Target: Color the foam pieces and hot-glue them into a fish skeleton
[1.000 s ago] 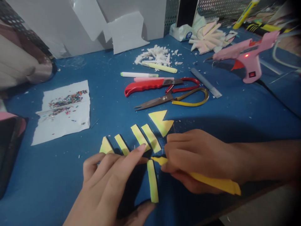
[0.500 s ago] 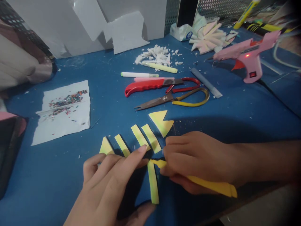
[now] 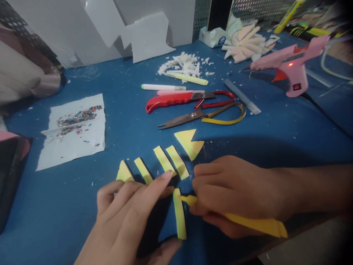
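My right hand (image 3: 234, 187) is closed around a yellow highlighter (image 3: 253, 222), its tip touching the upper part of a narrow yellow-green paper strip (image 3: 179, 217). My left hand (image 3: 132, 213) steadies this strip, a finger at its top end and the thumb at its bottom end. Just beyond my fingers lie more pale yellow pieces: a triangle (image 3: 124, 172), a partly covered strip (image 3: 143, 170), two further strips, (image 3: 163, 159) one near my left index finger, and a notched tail-shaped piece (image 3: 190, 143).
Scissors (image 3: 190, 117) and a red-handled cutter (image 3: 171, 101) lie behind the pieces, near markers (image 3: 162, 87) and white scraps (image 3: 183, 62). A pink glue gun (image 3: 295, 66) with a lit light stands right. Paper with glitter bits (image 3: 96, 147) and a phone (image 3: 11, 173) are left.
My right hand has shifted slightly right and down, drawing the highlighter's tip from the strip's top end to a little below it. My left hand has stayed nearly still.
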`<control>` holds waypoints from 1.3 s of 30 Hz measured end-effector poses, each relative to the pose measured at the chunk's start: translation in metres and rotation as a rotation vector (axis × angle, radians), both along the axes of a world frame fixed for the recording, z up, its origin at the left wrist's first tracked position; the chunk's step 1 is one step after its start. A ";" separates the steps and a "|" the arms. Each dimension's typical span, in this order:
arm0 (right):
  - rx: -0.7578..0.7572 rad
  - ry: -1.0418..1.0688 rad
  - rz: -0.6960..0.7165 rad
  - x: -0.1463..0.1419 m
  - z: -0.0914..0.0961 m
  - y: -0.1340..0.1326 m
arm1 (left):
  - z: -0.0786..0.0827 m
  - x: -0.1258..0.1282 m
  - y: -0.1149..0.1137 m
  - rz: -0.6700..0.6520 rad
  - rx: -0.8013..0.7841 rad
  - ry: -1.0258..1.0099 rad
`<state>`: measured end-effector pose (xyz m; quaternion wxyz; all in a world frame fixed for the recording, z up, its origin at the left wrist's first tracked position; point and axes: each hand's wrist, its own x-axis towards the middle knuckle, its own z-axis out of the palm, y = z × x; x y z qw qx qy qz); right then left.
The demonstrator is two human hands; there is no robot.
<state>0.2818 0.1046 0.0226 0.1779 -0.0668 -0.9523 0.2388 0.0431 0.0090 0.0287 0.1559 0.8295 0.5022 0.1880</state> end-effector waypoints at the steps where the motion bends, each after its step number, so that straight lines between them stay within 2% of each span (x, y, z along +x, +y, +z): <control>1: -0.002 0.005 0.010 0.000 0.000 -0.001 | 0.000 0.000 0.000 0.002 0.001 -0.001; 11: 0.006 0.018 0.002 0.002 -0.003 -0.003 | -0.001 -0.002 0.002 -0.036 0.041 0.042; 17: -0.007 -0.004 -0.006 0.002 -0.002 -0.003 | 0.000 -0.001 0.001 -0.024 0.004 0.041; 21: -0.030 0.032 0.041 0.001 -0.003 -0.003 | -0.002 -0.003 0.002 -0.042 0.040 0.054; 24: -0.018 0.026 0.006 0.001 -0.003 -0.002 | -0.004 -0.004 0.002 -0.048 0.056 0.055; 27: -0.023 0.043 0.113 0.002 -0.004 -0.002 | -0.005 -0.005 0.003 -0.046 0.070 0.054; 31: -0.019 0.053 0.083 0.002 -0.003 -0.004 | -0.006 -0.004 0.003 -0.045 0.083 0.045; 34: 0.002 0.040 0.179 0.001 -0.003 -0.006 | -0.007 -0.004 0.003 -0.032 0.096 0.046; 39: -0.051 0.084 0.237 0.001 -0.005 -0.005 | -0.007 -0.004 0.001 -0.034 0.108 0.087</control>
